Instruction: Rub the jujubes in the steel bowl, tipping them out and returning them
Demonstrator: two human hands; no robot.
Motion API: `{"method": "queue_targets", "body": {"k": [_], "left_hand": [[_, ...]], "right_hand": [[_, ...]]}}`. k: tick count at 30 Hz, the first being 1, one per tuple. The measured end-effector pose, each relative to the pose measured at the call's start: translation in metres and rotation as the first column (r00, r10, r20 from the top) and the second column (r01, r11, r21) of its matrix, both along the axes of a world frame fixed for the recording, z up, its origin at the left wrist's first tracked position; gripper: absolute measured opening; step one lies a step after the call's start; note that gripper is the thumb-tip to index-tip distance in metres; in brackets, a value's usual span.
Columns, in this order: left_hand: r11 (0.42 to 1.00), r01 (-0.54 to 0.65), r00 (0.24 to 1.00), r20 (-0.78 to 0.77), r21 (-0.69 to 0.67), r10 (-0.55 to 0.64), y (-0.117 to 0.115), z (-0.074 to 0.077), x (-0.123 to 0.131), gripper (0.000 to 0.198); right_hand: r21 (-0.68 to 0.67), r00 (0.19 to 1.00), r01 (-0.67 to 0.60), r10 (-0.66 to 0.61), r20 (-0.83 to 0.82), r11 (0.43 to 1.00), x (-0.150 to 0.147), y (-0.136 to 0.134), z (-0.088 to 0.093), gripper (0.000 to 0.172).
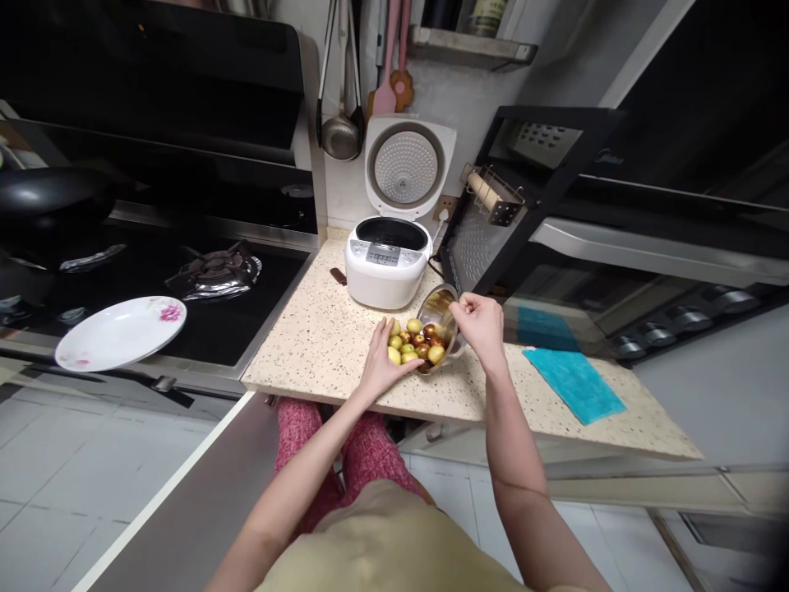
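A steel bowl (445,311) is tipped toward the left on the speckled counter (320,337), and small green, yellow and red-brown fruits (417,341) spill from it. My right hand (479,322) is closed on the bowl's rim and holds it tilted. My left hand (383,359) lies open with fingers spread against the left side of the fruit pile, cupping it on the counter.
An open white rice cooker (387,263) stands just behind the bowl. A white flowered plate (122,331) lies on the black gas hob (203,279) at the left. A teal cloth (574,384) lies at the right, under an open oven door (486,234).
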State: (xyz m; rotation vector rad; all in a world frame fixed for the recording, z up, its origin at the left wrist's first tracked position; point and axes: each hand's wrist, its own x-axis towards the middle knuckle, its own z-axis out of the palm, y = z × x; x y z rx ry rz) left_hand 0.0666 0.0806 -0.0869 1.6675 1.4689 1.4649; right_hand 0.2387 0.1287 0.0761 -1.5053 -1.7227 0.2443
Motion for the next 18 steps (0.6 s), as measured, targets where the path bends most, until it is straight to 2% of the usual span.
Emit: {"method": "queue_targets", "body": {"k": [9, 18], "left_hand": [[0.998, 0.050, 0.997, -0.068, 0.037, -0.048, -0.004, -0.001, -0.001, 0.104], [0.998, 0.038, 0.989, -0.146, 0.044, -0.031, -0.006, -0.001, 0.000, 0.105]], "right_hand": [[-0.040, 0.985, -0.048, 0.054, 0.163, 0.998, -0.006, 0.003, 0.014, 0.024], [-0.019, 0.960, -0.022, 0.026, 0.278, 1.000, -0.008, 0.003, 0.024, 0.022]]}}
